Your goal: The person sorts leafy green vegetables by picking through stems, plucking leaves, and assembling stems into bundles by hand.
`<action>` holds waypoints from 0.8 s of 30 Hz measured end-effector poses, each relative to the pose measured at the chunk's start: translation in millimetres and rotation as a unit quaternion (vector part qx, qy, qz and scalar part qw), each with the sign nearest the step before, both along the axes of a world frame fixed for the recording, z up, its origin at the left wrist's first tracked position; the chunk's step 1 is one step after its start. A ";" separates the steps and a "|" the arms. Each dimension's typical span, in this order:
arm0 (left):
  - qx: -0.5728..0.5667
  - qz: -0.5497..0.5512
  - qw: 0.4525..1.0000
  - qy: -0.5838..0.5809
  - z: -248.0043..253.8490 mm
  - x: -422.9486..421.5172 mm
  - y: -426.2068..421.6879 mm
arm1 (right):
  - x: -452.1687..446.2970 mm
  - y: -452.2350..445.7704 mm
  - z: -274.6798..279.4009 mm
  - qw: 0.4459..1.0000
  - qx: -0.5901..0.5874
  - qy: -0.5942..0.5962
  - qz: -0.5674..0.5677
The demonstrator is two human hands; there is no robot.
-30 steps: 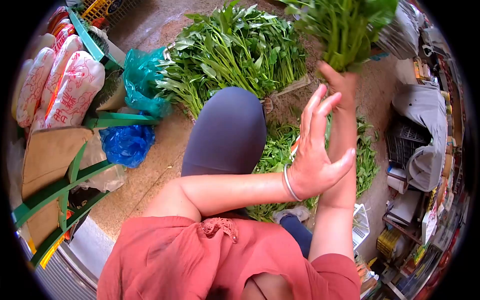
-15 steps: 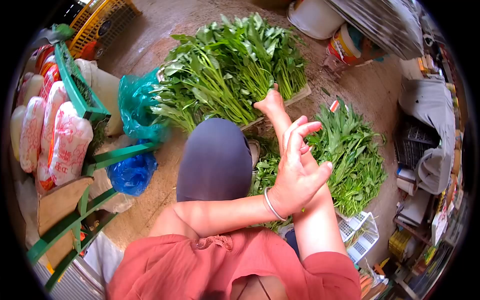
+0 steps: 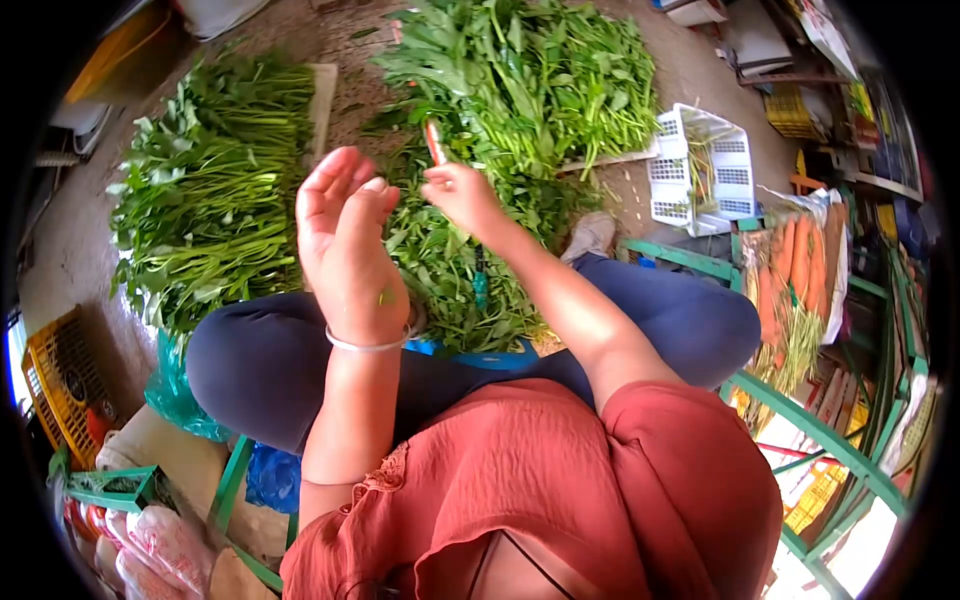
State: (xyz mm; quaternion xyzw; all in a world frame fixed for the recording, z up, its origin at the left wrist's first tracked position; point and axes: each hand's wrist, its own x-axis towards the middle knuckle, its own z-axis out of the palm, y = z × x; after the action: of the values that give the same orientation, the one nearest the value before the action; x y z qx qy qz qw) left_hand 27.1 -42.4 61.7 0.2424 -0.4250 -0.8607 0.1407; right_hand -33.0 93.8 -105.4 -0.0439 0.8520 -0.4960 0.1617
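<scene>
My left hand [image 3: 350, 240] is raised in front of me, palm up, fingers loosely curled and thumb apart, holding nothing. A bracelet circles its wrist and a green scrap sticks to the skin. My right hand [image 3: 465, 200] is over the loose leafy greens [image 3: 440, 235] between my legs, fingers bent together. A slim red-and-white object [image 3: 434, 142] stands at its fingertips; its kind and whether I grip it are unclear. To the left lies a stack of long-stemmed greens [image 3: 215, 190]. Beyond the right hand is another leafy pile [image 3: 540, 90].
A white plastic basket [image 3: 700, 170] with stem scraps is at the right, above carrots [image 3: 795, 265] and a green metal frame [image 3: 690, 260]. On the left are a yellow crate [image 3: 70, 380], a teal plastic bag [image 3: 180, 390] and a blue bag [image 3: 272, 478].
The view has swung right. My right hand has left the stems of the stacked greens and come back to the loose greens. My forearms no longer cross, and my left hand is upright.
</scene>
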 end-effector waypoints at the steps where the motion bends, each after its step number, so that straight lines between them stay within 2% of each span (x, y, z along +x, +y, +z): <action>1: 0.008 -0.026 1.000 -0.016 -5.2 -2.9 7.6 | -2.8 34.7 -9.9 0.998 0.017 0.034 -0.059; 2: 0.014 -0.051 0.998 -0.031 -12.8 -6.5 15.4 | -2.9 60.6 12.9 0.989 0.073 0.052 -0.117; 4: 0.056 -0.108 0.991 -0.062 -32.4 -14.7 33.2 | -15.4 123.8 -21.1 0.968 0.028 0.038 -0.245; 6: 0.088 -0.167 0.977 -0.097 -50.6 -23.4 49.9 | -28.5 146.2 -10.8 0.951 0.118 0.086 -0.274; 8: 0.073 -0.211 0.964 -0.141 -70.9 -32.2 67.4 | -50.0 156.7 -26.9 0.940 0.174 0.147 -0.253; 9: 0.057 -0.232 0.959 -0.150 -80.3 -35.9 75.1 | -58.6 153.1 -31.1 0.951 0.115 0.165 -0.233; 12: -0.045 -0.286 0.939 -0.186 -110.0 -46.6 91.6 | -79.8 130.7 -36.9 0.899 0.367 0.105 -0.215; 13: -0.052 -0.283 0.939 -0.187 -116.1 -49.1 95.1 | -84.6 134.1 -36.2 0.902 0.361 0.105 -0.214; 15: -0.056 -0.315 0.921 -0.221 -125.2 -50.6 98.4 | -93.5 143.0 -31.7 0.950 0.216 -0.104 -0.198; 16: -0.064 -0.318 0.920 -0.222 -128.4 -50.5 98.8 | -85.4 140.3 -8.5 0.949 0.185 -0.050 -0.250; 18: -0.092 -0.342 0.909 -0.220 -135.1 -54.6 102.6 | -101.7 169.7 -51.0 0.955 0.137 0.032 -0.260; 19: -0.100 -0.362 0.903 -0.210 -139.4 -56.6 102.8 | -91.3 169.3 -14.9 0.957 -0.012 -0.055 -0.283; 20: -0.111 -0.372 0.897 -0.211 -144.1 -57.7 104.0 | -87.3 176.9 0.3 0.954 -0.082 -0.100 -0.270; 22: -0.108 -0.390 0.886 -0.228 -151.7 -58.9 105.8 | -78.1 189.0 8.2 0.939 -0.203 -0.129 -0.246; 24: -0.096 -0.396 0.880 -0.243 -158.1 -58.0 110.1 | -70.0 192.5 6.2 0.921 -0.257 -0.161 -0.246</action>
State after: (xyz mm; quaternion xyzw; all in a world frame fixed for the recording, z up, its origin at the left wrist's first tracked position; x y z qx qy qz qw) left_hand -30.9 67.6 -96.4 0.2402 -0.5871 -0.7137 -0.2970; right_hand -103.0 286.3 -99.2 0.2071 0.6416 -0.7226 0.1528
